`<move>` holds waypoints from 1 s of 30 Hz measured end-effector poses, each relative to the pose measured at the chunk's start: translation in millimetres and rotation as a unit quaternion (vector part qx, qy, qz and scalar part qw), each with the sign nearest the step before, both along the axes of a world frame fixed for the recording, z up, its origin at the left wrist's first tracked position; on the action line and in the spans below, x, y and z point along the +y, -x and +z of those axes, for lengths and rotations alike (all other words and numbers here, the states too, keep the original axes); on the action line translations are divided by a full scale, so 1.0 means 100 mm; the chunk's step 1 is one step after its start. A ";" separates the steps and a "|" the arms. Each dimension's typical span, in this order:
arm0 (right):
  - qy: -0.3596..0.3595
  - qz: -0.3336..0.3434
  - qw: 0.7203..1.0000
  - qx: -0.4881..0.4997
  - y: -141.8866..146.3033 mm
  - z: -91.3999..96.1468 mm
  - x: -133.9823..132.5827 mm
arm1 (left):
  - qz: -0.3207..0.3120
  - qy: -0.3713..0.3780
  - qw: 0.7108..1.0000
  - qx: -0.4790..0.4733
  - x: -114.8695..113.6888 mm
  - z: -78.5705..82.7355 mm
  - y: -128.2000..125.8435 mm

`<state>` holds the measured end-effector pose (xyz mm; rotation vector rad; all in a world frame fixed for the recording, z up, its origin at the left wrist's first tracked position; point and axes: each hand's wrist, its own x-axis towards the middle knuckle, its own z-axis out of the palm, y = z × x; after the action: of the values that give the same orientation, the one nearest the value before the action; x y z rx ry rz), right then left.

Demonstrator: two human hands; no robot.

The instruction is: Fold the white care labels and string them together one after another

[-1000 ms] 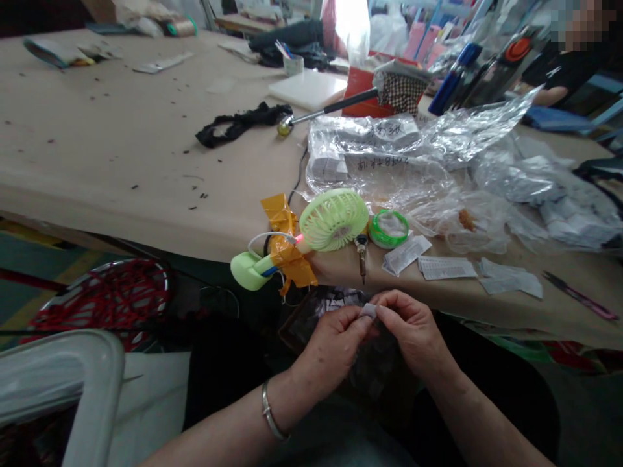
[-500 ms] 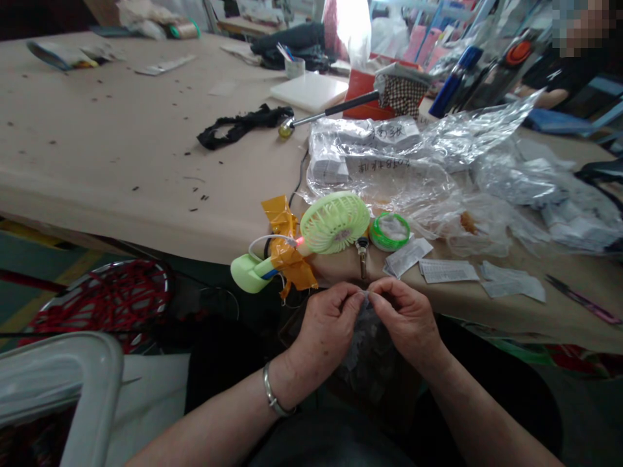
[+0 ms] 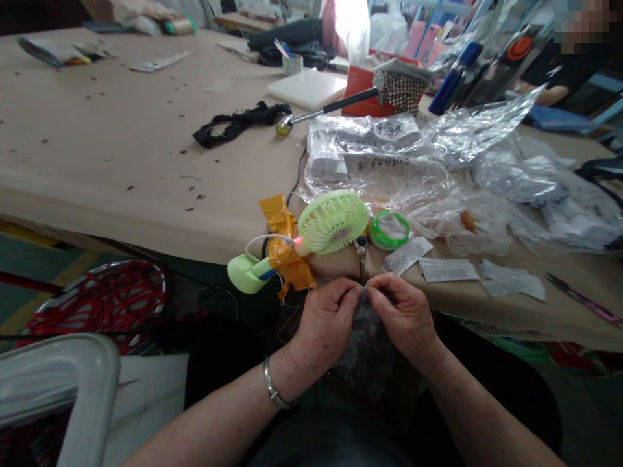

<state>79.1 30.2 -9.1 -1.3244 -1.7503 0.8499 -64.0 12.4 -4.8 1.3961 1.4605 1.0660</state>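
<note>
Just off the table's front edge, my left hand (image 3: 325,327) and my right hand (image 3: 407,319) meet, thumbs and fingertips pinched close together. Between them is an edge of some thin whitish sheer material (image 3: 359,347), which hangs below in loose folds. Whether it is cloth or plastic I cannot tell. Directly beyond my fingertips, a small metal rod with a dark knob (image 3: 361,250) stands at the table edge. A light green handheld fan (image 3: 333,222) is fixed there with orange-brown tape (image 3: 287,256). Beside it sits a green-rimmed round tub (image 3: 389,230) with pale contents.
Printed white labels (image 3: 448,270) lie to the right, with small scissors or snips (image 3: 581,298) farther along. Clear plastic bags (image 3: 438,175) spread behind them. Black cloth scraps (image 3: 238,123) lie on the table (image 3: 97,162). A person (image 3: 574,58) is at the far right.
Both hands stay pinched on the whitish material, their fingertips slightly closer together and a little higher in the picture. The whole view has shifted slightly.
</note>
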 end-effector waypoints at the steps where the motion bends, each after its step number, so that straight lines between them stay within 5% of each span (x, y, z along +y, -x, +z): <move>1: 0.002 0.000 1.000 0.001 0.00 0.00 0.00 | -0.001 -0.001 1.000 -0.001 0.00 -0.01 0.00; 13: -0.018 0.007 1.000 -0.003 -0.03 0.00 -0.07 | 0.001 0.004 1.000 -0.022 -0.01 0.00 0.00; 16: -0.071 0.018 0.996 -0.057 -0.17 0.03 -0.13 | -0.017 0.013 1.000 -0.022 -0.07 -0.03 0.02; 21: -0.257 -0.020 0.936 -0.240 -0.47 0.04 -0.03 | -0.014 0.014 0.999 -0.035 -0.10 -0.24 0.05; 24: -0.278 -0.036 0.898 -0.338 -0.56 -0.02 0.06 | -0.012 0.019 0.999 -0.023 -0.11 -0.34 0.06; 30: -0.306 -0.031 0.897 -0.318 -0.63 -0.14 0.09 | -0.038 0.096 0.993 -0.053 -0.15 -0.36 -0.04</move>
<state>141.9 39.5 -23.1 -1.2660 -2.1909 -0.2354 -60.4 -2.8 -41.2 1.2309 1.3825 0.9124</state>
